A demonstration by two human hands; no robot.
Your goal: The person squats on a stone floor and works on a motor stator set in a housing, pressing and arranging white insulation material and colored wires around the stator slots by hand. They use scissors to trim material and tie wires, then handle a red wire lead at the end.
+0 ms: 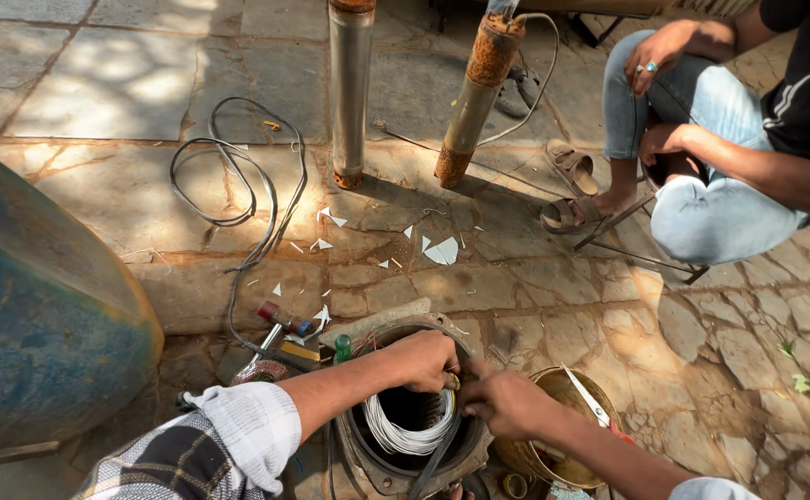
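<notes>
Pinching at the rim of the round metal motor housing (396, 463) on the stone floor, left hand (426, 359) and right hand (507, 404) work springy, stiff white wire coils (408, 433), best gripped by bundled strands.

Lower centre: white wire coil (411, 428) inside a grey-brown motor casing (379, 463). Lower left: sleeve (203, 446) in black-and-white check. Left edge: blue drum (35, 315). Lower right: brass-coloured bowl (572, 444). Top centre: silver pipe (350, 88) and rust-orange pipe (475, 93). White scraps (442, 250) on tan stone floor (553, 306).
</notes>
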